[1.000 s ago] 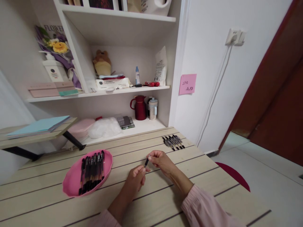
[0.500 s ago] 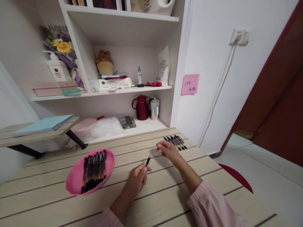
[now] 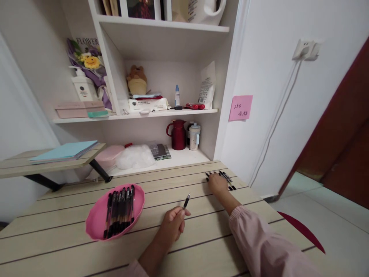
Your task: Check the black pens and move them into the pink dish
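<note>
My left hand is closed around a black pen, whose pale tip points up and away from me. Over on the right, my right hand lies across a row of slim black-and-clear pen pieces; its fingertips are hidden among them, so I cannot tell whether they grip one. To the left of both hands, a pink scalloped dish holds several black capped pens lying side by side.
The slatted wooden table meets a white shelf unit at the back. A red jug and a lidded cup stand there beside a plastic bag. At left, a small raised stand carries blue papers.
My right hand has moved away from the left hand, rightward onto the row of pen pieces. My left hand still holds the pen. The whole view has shifted slightly.
</note>
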The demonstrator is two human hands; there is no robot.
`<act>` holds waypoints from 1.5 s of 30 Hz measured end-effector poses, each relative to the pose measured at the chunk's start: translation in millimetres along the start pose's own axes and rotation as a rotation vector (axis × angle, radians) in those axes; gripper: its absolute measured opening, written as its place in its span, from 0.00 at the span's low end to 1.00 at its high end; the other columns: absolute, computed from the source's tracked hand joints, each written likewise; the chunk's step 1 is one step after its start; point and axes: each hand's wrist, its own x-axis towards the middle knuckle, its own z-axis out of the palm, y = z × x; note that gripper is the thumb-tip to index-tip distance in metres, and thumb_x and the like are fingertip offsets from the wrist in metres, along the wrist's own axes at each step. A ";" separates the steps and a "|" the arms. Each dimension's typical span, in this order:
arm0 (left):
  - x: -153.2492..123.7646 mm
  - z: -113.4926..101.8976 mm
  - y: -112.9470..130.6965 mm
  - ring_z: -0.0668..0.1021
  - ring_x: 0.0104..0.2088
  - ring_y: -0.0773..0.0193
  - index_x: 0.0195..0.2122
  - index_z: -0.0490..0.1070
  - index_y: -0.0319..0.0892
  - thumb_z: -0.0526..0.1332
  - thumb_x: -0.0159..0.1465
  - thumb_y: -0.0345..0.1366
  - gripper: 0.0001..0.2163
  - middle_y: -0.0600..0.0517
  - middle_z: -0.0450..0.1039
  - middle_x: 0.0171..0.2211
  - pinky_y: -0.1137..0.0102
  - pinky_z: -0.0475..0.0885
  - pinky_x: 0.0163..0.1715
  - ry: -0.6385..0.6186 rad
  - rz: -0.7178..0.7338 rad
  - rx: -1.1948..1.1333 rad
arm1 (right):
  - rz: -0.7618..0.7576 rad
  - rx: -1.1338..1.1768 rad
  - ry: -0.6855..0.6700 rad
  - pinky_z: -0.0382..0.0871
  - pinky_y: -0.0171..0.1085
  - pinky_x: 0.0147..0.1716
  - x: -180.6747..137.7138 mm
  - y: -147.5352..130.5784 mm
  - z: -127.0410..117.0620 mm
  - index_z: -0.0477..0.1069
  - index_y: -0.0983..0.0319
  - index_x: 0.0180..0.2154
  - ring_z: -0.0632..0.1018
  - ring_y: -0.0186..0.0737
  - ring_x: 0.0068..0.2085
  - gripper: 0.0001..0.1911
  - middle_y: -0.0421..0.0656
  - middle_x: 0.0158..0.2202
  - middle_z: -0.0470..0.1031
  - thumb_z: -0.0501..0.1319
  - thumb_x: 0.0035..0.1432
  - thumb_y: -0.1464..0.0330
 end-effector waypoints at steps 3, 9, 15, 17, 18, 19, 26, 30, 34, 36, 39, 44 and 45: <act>-0.2 -0.1 0.8 0.49 0.09 0.78 0.36 0.68 0.38 0.57 0.53 0.51 0.20 0.63 0.55 0.10 0.77 0.39 0.11 -0.007 -0.007 -0.011 | -0.039 -0.005 -0.025 0.65 0.40 0.38 -5.6 -5.7 2.7 0.71 0.71 0.39 0.76 0.49 0.41 0.13 0.60 0.41 0.73 0.51 0.53 0.79; 0.8 -0.9 -0.4 0.49 0.09 0.78 0.36 0.67 0.39 0.57 0.53 0.52 0.21 0.63 0.55 0.11 0.77 0.38 0.11 -0.004 0.000 -0.020 | -0.122 0.087 -0.072 0.64 0.37 0.36 -34.5 -25.5 8.4 0.71 0.68 0.37 0.75 0.46 0.40 0.11 0.56 0.38 0.75 0.55 0.51 0.76; 1.2 -0.8 -2.5 0.49 0.09 0.79 0.36 0.67 0.38 0.57 0.53 0.51 0.20 0.63 0.55 0.11 0.77 0.39 0.11 -0.023 0.020 -0.003 | -0.198 0.604 -0.119 0.61 0.32 0.26 -62.7 -35.7 3.0 0.70 0.62 0.25 0.73 0.36 0.28 0.02 0.41 0.24 0.74 0.60 0.47 0.69; 0.9 -0.8 -2.2 0.49 0.09 0.78 0.37 0.67 0.38 0.57 0.54 0.51 0.20 0.63 0.55 0.11 0.77 0.39 0.11 -0.029 0.015 0.007 | -0.164 1.114 -0.146 0.58 0.31 0.22 -69.4 -35.5 -0.9 0.69 0.62 0.27 0.69 0.33 0.23 0.07 0.38 0.19 0.69 0.61 0.46 0.65; 0.9 -0.8 -2.1 0.49 0.09 0.78 0.37 0.67 0.38 0.57 0.54 0.51 0.20 0.63 0.55 0.11 0.77 0.39 0.11 -0.032 0.013 0.013 | -0.132 1.347 -0.154 0.57 0.31 0.21 -72.6 -35.3 -3.2 0.69 0.62 0.29 0.68 0.33 0.22 0.10 0.37 0.19 0.67 0.62 0.45 0.63; 1.2 -0.9 -2.0 0.49 0.09 0.78 0.37 0.67 0.38 0.57 0.54 0.51 0.20 0.63 0.56 0.11 0.77 0.39 0.11 -0.033 0.011 0.018 | -0.101 1.519 -0.161 0.57 0.31 0.20 -75.5 -35.1 -5.5 0.68 0.62 0.32 0.67 0.32 0.22 0.14 0.37 0.21 0.67 0.63 0.44 0.61; 4.1 -1.5 -3.3 0.50 0.08 0.78 0.37 0.67 0.38 0.57 0.53 0.52 0.21 0.63 0.55 0.10 0.76 0.39 0.11 -0.039 -0.006 0.054 | -0.102 1.754 -0.169 0.58 0.30 0.21 -86.9 -39.2 -20.2 0.70 0.63 0.36 0.68 0.30 0.23 0.19 0.38 0.24 0.69 0.65 0.42 0.59; 2.8 -0.3 -2.6 0.50 0.08 0.78 0.37 0.67 0.38 0.56 0.54 0.51 0.20 0.63 0.56 0.10 0.76 0.39 0.11 -0.045 0.010 0.068 | -0.163 1.649 -0.154 0.56 0.29 0.19 -88.8 -41.5 -22.6 0.70 0.63 0.35 0.68 0.29 0.22 0.15 0.37 0.23 0.69 0.64 0.45 0.61; 2.4 0.9 -2.2 0.49 0.08 0.78 0.36 0.67 0.38 0.56 0.55 0.49 0.18 0.63 0.55 0.10 0.76 0.39 0.10 -0.032 0.007 0.080 | -0.188 1.567 -0.216 0.54 0.29 0.18 -91.2 -42.8 -20.8 0.70 0.63 0.31 0.66 0.28 0.20 0.13 0.36 0.20 0.67 0.64 0.44 0.61; 2.7 1.0 -2.8 0.49 0.08 0.77 0.35 0.67 0.39 0.56 0.55 0.49 0.17 0.63 0.55 0.10 0.76 0.40 0.10 -0.030 0.010 0.078 | -0.194 1.534 -0.261 0.54 0.28 0.17 -93.3 -45.1 -18.9 0.70 0.64 0.29 0.65 0.27 0.19 0.13 0.35 0.18 0.66 0.64 0.43 0.61; 2.9 0.7 -4.0 0.49 0.08 0.77 0.35 0.67 0.40 0.55 0.56 0.48 0.16 0.63 0.56 0.11 0.76 0.40 0.10 -0.015 0.005 0.070 | -0.205 1.512 -0.317 0.53 0.28 0.17 -97.1 -50.0 -15.6 0.69 0.64 0.26 0.64 0.27 0.18 0.13 0.33 0.16 0.64 0.65 0.42 0.61; 2.4 1.3 -4.7 0.49 0.08 0.77 0.34 0.67 0.40 0.55 0.56 0.47 0.14 0.63 0.55 0.10 0.76 0.40 0.10 0.012 0.016 0.090 | -0.202 1.494 -0.364 0.52 0.29 0.16 -101.7 -54.3 -12.6 0.67 0.64 0.23 0.62 0.26 0.16 0.14 0.34 0.14 0.64 0.64 0.42 0.59; 2.4 1.7 -4.7 0.49 0.08 0.77 0.33 0.67 0.40 0.55 0.55 0.46 0.14 0.63 0.55 0.10 0.76 0.41 0.10 0.015 0.018 0.092 | -0.200 1.491 -0.365 0.52 0.29 0.16 -102.5 -54.4 -12.5 0.66 0.64 0.22 0.61 0.26 0.16 0.14 0.34 0.14 0.65 0.63 0.42 0.59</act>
